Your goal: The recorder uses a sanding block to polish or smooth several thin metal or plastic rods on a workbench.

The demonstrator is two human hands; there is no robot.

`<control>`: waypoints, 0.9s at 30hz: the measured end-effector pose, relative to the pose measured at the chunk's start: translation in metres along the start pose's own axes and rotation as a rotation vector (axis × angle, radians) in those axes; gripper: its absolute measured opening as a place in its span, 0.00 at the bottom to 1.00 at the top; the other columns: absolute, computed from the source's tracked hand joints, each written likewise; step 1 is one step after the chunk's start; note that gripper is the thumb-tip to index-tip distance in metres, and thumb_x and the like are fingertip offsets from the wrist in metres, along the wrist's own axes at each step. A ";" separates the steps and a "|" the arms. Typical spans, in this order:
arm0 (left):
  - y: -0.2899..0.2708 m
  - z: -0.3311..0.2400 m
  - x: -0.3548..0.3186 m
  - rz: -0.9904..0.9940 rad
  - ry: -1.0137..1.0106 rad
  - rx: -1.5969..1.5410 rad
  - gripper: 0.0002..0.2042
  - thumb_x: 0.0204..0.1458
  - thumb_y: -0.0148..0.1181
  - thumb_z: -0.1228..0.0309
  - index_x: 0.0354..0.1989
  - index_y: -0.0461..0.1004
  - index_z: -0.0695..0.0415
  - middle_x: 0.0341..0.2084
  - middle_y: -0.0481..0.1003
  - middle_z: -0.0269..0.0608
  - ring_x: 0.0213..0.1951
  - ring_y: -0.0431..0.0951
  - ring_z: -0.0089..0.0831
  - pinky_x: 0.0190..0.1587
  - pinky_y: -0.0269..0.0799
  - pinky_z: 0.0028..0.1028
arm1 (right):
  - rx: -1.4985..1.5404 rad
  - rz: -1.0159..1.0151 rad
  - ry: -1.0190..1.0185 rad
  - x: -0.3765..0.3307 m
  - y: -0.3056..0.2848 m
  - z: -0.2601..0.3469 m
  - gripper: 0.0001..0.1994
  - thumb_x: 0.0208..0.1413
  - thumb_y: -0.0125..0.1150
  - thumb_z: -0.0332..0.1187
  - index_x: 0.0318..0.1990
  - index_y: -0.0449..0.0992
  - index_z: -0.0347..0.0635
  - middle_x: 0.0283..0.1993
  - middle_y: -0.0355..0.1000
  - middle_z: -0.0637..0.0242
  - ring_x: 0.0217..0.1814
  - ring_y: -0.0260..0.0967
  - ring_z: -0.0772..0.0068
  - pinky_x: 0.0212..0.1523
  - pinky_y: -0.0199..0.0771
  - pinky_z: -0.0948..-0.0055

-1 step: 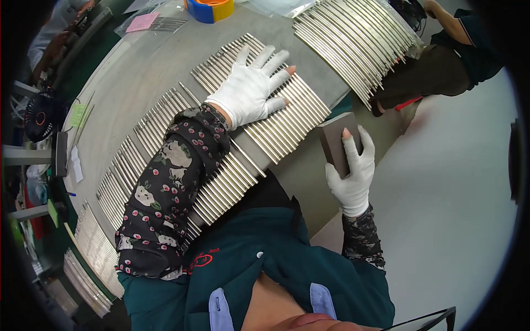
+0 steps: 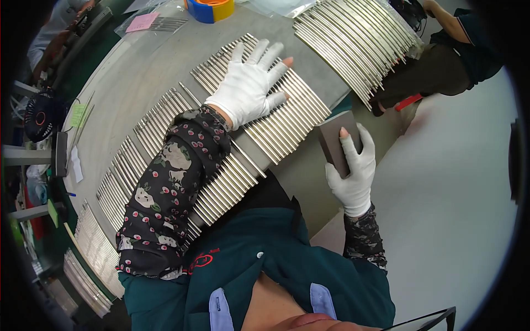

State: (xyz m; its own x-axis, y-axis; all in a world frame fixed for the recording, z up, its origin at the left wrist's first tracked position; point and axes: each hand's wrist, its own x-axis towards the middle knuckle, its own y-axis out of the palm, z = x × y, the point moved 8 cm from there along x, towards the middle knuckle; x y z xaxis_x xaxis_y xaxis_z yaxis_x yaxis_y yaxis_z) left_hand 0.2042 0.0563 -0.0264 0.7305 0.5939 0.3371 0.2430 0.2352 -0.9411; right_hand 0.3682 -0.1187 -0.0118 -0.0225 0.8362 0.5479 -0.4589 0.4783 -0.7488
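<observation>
Grey table (image 2: 121, 83) | rods (image 2: 292, 118) slant upper-left to lower-right | left hand (image 2: 245, 91) atop

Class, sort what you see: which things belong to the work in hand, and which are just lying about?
In the work:
- Block, held in the right hand
- Rods under the left hand

Apparently just lying about:
- Yellow-and-blue roll
- Pink slip
- Fan

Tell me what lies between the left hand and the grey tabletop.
In the head view, a row of metal rods lies between the left hand and the grey tabletop.
</observation>
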 end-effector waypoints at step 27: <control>0.025 0.030 -0.012 0.266 -0.344 0.026 0.43 0.56 0.48 0.35 0.73 0.57 0.54 0.72 0.53 0.57 0.74 0.49 0.52 0.72 0.42 0.57 | -0.225 0.147 -0.145 0.012 0.005 0.026 0.31 0.33 0.67 0.26 0.54 0.77 0.49 0.60 0.64 0.43 0.55 0.68 0.43 0.54 0.73 0.55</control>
State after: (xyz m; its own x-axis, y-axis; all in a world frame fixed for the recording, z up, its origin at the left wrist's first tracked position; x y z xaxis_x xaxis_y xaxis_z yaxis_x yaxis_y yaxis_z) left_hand 0.1822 0.0784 -0.0526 0.5094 0.8572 0.0761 0.0553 0.0557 -0.9969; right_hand 0.3425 -0.1133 0.0014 -0.2076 0.8617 0.4629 -0.2333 0.4160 -0.8789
